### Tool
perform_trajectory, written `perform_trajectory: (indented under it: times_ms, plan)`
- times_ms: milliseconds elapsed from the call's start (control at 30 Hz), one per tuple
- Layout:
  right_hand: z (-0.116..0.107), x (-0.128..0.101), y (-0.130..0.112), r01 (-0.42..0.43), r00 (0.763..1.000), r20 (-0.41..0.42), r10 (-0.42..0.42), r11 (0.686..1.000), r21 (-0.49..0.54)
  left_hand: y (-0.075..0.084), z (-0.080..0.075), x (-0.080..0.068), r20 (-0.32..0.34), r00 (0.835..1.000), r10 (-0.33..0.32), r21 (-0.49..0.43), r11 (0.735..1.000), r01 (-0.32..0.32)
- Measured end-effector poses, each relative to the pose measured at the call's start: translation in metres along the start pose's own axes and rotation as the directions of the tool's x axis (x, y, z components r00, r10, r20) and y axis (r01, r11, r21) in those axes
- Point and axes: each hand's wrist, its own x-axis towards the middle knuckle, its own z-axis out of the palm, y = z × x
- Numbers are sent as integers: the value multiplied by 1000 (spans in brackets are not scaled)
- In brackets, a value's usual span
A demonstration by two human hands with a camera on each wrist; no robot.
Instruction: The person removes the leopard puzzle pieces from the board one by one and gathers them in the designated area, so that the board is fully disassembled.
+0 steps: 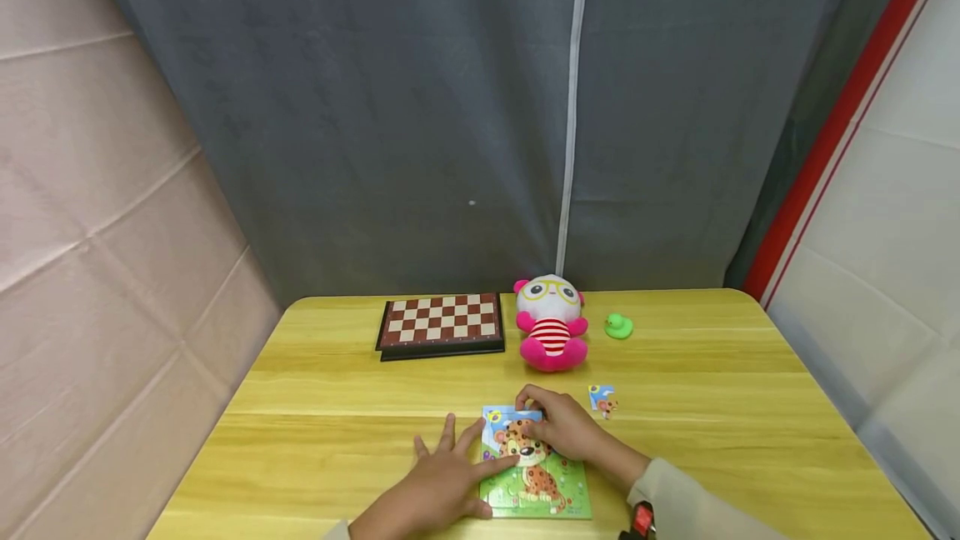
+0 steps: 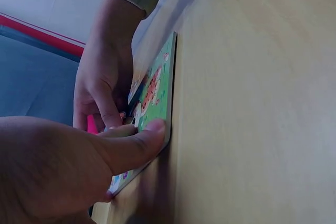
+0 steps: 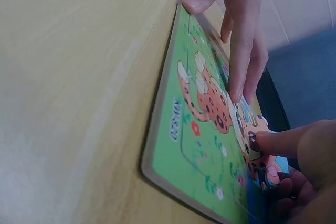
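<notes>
At the desk's (image 1: 315, 407) near edge, my left hand (image 1: 442, 486) lay flat, fingers straight, steadying the puzzle board (image 1: 558, 494); my right hand (image 1: 562, 427) pinched a piece on it.

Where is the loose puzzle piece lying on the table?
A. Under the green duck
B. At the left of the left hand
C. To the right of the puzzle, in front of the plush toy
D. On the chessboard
C: the loose piece lies right of the puzzle, nearer than the plush toy.

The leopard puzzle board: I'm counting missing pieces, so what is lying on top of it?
On the puzzle board rest the left hand, fingers straight, and the right hand, fingertips pressing the far corner. Fitted leopard pieces show; whatever is beneath the hands is hidden.
</notes>
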Motion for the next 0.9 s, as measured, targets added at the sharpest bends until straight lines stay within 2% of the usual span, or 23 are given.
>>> perform_trajectory:
  times_ms: [233, 900]
  plan:
    - [1, 0, 1, 0, 1000, -9, 0, 1000, 8, 6, -7, 1, 43, 999, -33, 20, 999, 32]
    - [-4, -2, 1, -37, 999, -25, 41, 988, 150, 12, -10, 3, 55, 996, -69, 52, 996, 66]
